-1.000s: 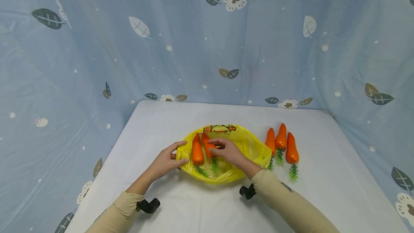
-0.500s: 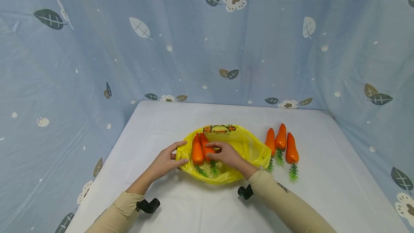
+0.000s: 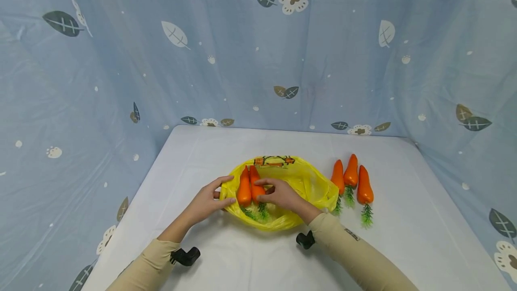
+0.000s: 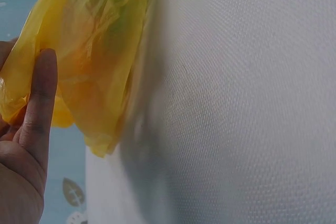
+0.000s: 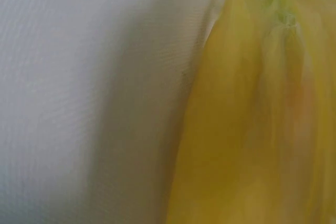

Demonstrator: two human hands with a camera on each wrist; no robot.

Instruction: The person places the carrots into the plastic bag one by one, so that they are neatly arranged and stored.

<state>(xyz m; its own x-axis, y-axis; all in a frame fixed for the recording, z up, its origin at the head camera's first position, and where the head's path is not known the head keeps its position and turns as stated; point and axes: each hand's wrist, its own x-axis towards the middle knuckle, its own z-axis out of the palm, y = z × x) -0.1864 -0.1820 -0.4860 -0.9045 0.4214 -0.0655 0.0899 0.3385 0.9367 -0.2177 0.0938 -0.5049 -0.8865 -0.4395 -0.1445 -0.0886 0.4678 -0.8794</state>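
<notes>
A yellow plastic bag (image 3: 311, 183) lies with its mouth spread wide, facing up. My left hand (image 3: 208, 201) grips its left rim, thumb inside the mouth; the left wrist view has fingers around the yellow film (image 4: 94, 72). Two orange carrots with green tops lie side by side in the bag: the left carrot (image 3: 244, 194) near my left thumb, the right carrot (image 3: 254, 181) against it. My right hand (image 3: 281, 193) reaches over the near rim and holds that right carrot between thumb and fingers. Only the bag's outer side (image 5: 226, 124) shows in the right wrist view, the hand hidden.
Right of the bag, three more carrots lie on the white table (image 3: 404, 237): one carrot (image 3: 337, 176) close to the bag's rim, a middle carrot (image 3: 351, 172) and an outer carrot (image 3: 365, 188). A blue patterned curtain (image 3: 242, 57) stands behind and along both sides.
My right hand has moved left inside the bag, bringing the right carrot up against the left one, which has shifted slightly left. The left hand stays at the rim.
</notes>
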